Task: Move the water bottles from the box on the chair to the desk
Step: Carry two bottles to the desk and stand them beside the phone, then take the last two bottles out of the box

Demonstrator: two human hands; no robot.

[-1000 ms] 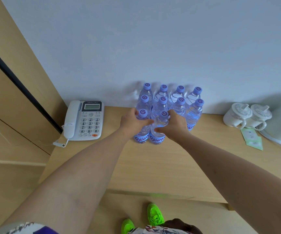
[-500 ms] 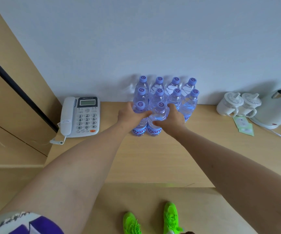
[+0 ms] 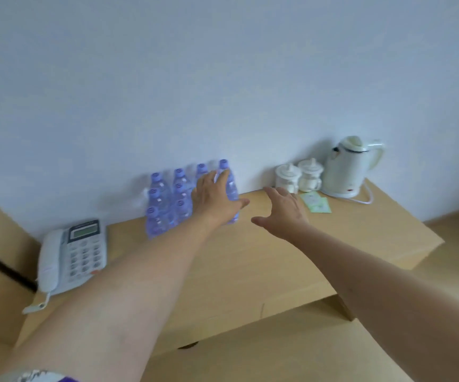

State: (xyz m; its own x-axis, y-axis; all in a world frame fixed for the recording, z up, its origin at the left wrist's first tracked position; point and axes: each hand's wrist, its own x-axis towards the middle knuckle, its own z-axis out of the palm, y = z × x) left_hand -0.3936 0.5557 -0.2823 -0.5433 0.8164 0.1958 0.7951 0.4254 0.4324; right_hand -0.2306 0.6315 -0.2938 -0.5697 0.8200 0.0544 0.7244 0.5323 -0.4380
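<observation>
From the head camera, clear plastic water bottles with purple caps [image 3: 167, 208] stand upright, caps up, packed in rows on the far side of the light wooden desk [image 3: 250, 266], against the wall. The left hand [image 3: 213, 198] lies over the cluster's right side, fingers spread and loose. The right hand [image 3: 283, 213] hovers just right of it, fingers open, holding nothing. A white telephone [image 3: 71, 255] sits left; a white kettle [image 3: 349, 166] far right.

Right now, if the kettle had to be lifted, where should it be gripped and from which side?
Grip the kettle by its looped handle, which sticks out on its right, away from the two cups. Come in from the right: it stands upright on its base, spout facing left, and that side of the desk looks open.
</observation>
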